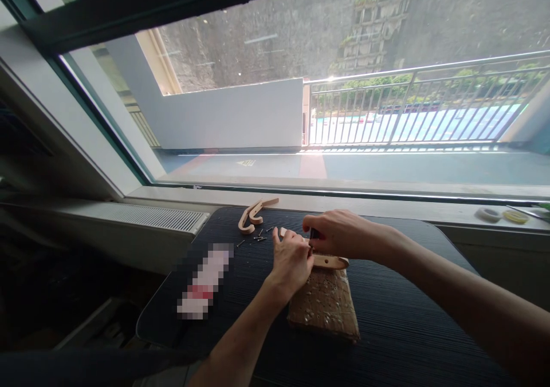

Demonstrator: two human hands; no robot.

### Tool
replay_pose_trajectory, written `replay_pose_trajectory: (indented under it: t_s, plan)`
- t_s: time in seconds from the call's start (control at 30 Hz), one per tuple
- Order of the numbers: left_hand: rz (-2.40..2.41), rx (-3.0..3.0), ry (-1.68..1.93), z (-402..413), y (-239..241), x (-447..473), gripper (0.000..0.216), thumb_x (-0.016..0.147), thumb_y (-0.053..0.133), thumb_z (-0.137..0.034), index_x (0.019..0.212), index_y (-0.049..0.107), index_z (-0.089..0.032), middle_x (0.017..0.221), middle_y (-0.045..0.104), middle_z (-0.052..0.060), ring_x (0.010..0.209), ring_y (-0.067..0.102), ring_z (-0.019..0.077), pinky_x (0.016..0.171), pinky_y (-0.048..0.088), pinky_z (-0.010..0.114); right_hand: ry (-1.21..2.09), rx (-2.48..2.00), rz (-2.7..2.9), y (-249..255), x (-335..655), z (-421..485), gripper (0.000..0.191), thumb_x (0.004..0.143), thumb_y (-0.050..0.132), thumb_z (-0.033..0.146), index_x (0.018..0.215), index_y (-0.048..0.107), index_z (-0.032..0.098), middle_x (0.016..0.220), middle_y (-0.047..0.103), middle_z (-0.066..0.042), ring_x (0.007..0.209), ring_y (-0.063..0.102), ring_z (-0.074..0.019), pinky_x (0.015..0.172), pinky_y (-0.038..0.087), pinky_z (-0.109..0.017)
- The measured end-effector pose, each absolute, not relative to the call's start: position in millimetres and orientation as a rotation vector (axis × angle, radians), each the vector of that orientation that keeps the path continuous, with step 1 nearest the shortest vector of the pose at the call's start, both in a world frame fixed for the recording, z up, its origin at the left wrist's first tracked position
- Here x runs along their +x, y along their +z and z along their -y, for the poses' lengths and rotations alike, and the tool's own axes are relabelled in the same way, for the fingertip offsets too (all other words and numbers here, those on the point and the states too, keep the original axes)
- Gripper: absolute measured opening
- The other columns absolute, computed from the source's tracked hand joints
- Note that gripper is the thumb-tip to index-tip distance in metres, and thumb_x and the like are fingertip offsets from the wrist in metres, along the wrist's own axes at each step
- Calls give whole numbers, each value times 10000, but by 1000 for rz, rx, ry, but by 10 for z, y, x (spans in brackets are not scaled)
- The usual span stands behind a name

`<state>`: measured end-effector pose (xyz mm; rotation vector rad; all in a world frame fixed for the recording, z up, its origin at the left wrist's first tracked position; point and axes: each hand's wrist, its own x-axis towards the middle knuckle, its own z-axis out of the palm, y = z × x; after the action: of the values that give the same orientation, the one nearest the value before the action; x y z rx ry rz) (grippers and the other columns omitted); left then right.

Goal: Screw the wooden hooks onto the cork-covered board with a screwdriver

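Note:
A wooden hook [332,262] lies on a worn, holed board [324,307] wrapped in clear tape. My left hand [292,260] is closed over the hook's middle, pressing it against the board. In my right hand [339,233] is the dark handle of what looks like a screwdriver [315,234], held upright over the hook beside my left fingers. Its tip is hidden by my hands. Left of the board, several loose screws [259,237] are scattered on the table. Two more curved wooden hooks [246,220] lie together behind them.
The black table [399,295] stands against a window sill [365,208]. A blurred pink-and-white strip [206,281] lies at the table's left. Rolls of tape [488,214] sit on the sill at right. A white radiator cover [172,215] is beyond the left edge.

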<state>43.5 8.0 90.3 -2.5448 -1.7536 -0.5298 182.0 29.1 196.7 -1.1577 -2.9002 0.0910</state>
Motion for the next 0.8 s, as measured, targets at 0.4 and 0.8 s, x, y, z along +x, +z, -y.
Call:
replay_pose_trajectory:
  t_s: [0.4, 0.8]
  plan:
    - [1769, -2550, -525, -93, 901, 422, 109, 785, 585, -277, 778, 662, -199, 883, 640, 56, 1002, 499, 241, 1057, 189, 542, 21, -1257, 2961, 1992, 1697, -336, 210, 842, 462, 269, 912, 602, 131, 721, 661, -88, 615, 573, -166, 494, 239, -262]
    - [1786, -2545, -527, -86, 930, 435, 95, 769, 597, -262, 747, 652, -188, 859, 641, 56, 981, 505, 238, 1060, 188, 543, 18, -1246, 2939, 2013, 1758, -325, 247, 889, 425, 316, 881, 615, 158, 717, 669, -70, 608, 565, -155, 504, 250, -260]
